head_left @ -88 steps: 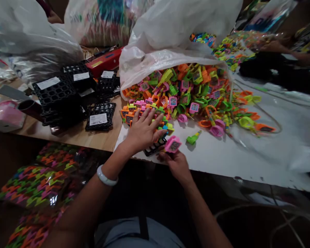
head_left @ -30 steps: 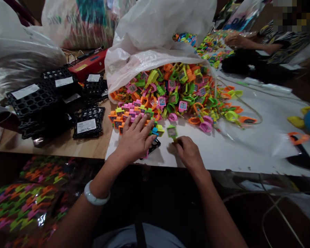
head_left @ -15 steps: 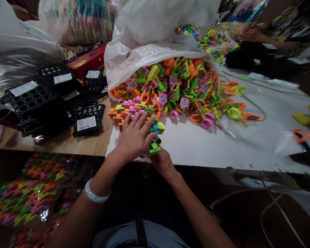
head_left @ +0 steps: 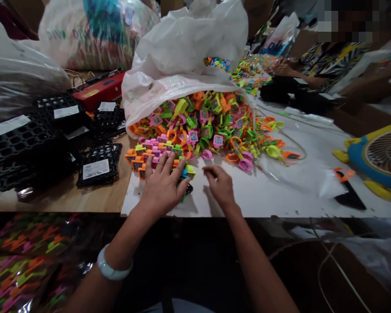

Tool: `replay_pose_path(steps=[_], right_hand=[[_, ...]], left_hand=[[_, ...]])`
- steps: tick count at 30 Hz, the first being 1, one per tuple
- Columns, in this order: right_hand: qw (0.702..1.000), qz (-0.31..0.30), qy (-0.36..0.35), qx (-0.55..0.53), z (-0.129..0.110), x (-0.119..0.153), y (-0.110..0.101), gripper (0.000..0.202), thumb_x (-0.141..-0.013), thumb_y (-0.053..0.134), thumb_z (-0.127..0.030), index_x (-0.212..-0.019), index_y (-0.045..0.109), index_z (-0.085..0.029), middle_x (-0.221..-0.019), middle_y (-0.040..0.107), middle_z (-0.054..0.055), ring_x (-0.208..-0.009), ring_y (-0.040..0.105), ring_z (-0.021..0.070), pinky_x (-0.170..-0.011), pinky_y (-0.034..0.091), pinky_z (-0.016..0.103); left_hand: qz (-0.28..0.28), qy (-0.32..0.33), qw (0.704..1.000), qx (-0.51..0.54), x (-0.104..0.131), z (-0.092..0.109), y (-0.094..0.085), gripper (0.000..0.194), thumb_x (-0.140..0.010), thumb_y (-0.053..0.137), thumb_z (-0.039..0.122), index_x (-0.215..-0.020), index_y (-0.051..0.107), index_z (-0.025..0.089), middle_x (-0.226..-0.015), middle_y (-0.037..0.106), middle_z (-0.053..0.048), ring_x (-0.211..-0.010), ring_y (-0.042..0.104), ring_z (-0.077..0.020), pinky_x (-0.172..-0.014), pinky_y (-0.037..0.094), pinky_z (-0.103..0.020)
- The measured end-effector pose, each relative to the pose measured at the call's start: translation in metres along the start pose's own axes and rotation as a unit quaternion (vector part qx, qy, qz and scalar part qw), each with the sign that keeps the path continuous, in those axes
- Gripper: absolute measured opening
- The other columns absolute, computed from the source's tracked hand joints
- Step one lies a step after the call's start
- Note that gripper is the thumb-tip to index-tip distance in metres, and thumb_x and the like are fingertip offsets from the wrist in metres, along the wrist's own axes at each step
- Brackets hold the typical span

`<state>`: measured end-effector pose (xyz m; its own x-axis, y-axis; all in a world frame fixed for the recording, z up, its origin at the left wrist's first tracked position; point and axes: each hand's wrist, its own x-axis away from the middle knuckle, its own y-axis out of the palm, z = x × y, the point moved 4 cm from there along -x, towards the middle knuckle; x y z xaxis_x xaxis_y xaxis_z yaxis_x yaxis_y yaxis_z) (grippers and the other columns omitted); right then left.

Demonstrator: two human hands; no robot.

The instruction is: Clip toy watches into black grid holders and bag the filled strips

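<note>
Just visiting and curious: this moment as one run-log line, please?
left hand: spread on toy watches | right hand: nothing visibly held, above white tabletop

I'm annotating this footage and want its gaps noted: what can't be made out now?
- Head view: most of the black plastic tray, hidden by the left hand and colourful plastic toy watches.
- Head view: whether the right hand holds anything; its curled fingers hide it.
- Head view: the white paper label's wording, too small.
- Head view: the blue-and-yellow plastic fan's far side, cut off by the right edge.
</note>
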<state>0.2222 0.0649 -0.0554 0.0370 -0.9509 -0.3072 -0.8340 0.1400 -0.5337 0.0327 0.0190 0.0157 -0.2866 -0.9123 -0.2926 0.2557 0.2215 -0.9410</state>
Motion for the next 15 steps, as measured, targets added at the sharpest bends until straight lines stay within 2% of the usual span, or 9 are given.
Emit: replay_pose_path(steps=[1, 2, 4, 8, 11, 13, 15], right_hand=[[0.998, 0.038, -0.008, 0.041, 0.008, -0.016, -0.008, 0.023, -0.091, 0.053, -0.024, -0.106, 0.07, -0.019, -0.109, 0.069, 0.011, -0.102, 0.063, 0.024, -0.095, 0.05, 0.041], [0.996, 0.05, -0.013, 0.076, 0.016, -0.03, -0.011, 0.026, -0.089, 0.056, -0.023, -0.111, 0.07, -0.018, -0.116, 0.067, 0.014, -0.111, 0.059, 0.0263, -0.1, 0.047, 0.044], [0.994, 0.02, -0.023, 0.108, 0.028, -0.045, -0.005, 0.036, -0.086, 0.058, -0.018, -0.121, 0.067, -0.016, -0.124, 0.064, 0.016, -0.119, 0.056, 0.0275, -0.106, 0.043, 0.046], [0.993, -0.051, -0.042, 0.094, 0.036, -0.03, 0.013, 0.045, -0.088, 0.053, -0.017, -0.132, 0.061, -0.018, -0.12, 0.066, 0.014, -0.11, 0.061, 0.0248, -0.098, 0.049, 0.041], [0.993, -0.04, -0.049, 0.103, 0.032, -0.019, 0.01, 0.042, -0.089, 0.047, -0.014, -0.127, 0.065, -0.019, -0.111, 0.067, 0.012, -0.101, 0.063, 0.0234, -0.091, 0.052, 0.038], [0.989, -0.017, -0.052, 0.14, 0.03, -0.027, 0.004, 0.048, -0.086, 0.044, -0.007, -0.126, 0.067, -0.019, -0.11, 0.065, 0.011, -0.1, 0.062, 0.0231, -0.09, 0.051, 0.037], [0.982, -0.019, -0.066, 0.178, 0.028, -0.042, 0.003, 0.05, -0.084, 0.044, -0.005, -0.126, 0.068, -0.019, -0.11, 0.063, 0.011, -0.101, 0.06, 0.0233, -0.089, 0.05, 0.036]], left_hand=[[0.005, 0.001, 1.0, -0.001, 0.0, 0.0, 0.0, 0.052, -0.102, 0.04, 0.048, -0.147, 0.049, 0.024, -0.157, 0.042, -0.016, -0.148, 0.033, -0.0357, -0.119, 0.016, -0.069], [0.007, 0.0, 1.0, -0.002, 0.0, -0.001, 0.0, 0.052, -0.101, 0.04, 0.048, -0.146, 0.05, 0.024, -0.156, 0.043, -0.016, -0.148, 0.033, -0.036, -0.119, 0.016, -0.069], [0.009, -0.006, 1.0, -0.005, 0.0, -0.001, 0.0, 0.053, -0.101, 0.041, 0.049, -0.146, 0.05, 0.023, -0.155, 0.045, -0.016, -0.148, 0.035, -0.0362, -0.119, 0.016, -0.068], [0.006, -0.004, 1.0, -0.007, 0.001, 0.0, -0.001, 0.053, -0.101, 0.041, 0.05, -0.146, 0.05, 0.024, -0.155, 0.044, -0.016, -0.148, 0.035, -0.0344, -0.12, 0.017, -0.066], [0.002, -0.002, 1.0, -0.008, 0.001, 0.0, -0.001, 0.054, -0.101, 0.042, 0.051, -0.147, 0.049, 0.025, -0.156, 0.043, -0.015, -0.148, 0.034, -0.0339, -0.12, 0.016, -0.066], [0.002, -0.005, 1.0, -0.011, 0.001, -0.001, 0.0, 0.054, -0.1, 0.042, 0.051, -0.147, 0.049, 0.024, -0.156, 0.043, -0.015, -0.149, 0.033, -0.0344, -0.12, 0.016, -0.066], [0.003, -0.003, 1.0, -0.012, 0.001, -0.002, 0.0, 0.054, -0.101, 0.042, 0.051, -0.147, 0.049, 0.024, -0.156, 0.044, -0.015, -0.148, 0.033, -0.0351, -0.119, 0.016, -0.067]])
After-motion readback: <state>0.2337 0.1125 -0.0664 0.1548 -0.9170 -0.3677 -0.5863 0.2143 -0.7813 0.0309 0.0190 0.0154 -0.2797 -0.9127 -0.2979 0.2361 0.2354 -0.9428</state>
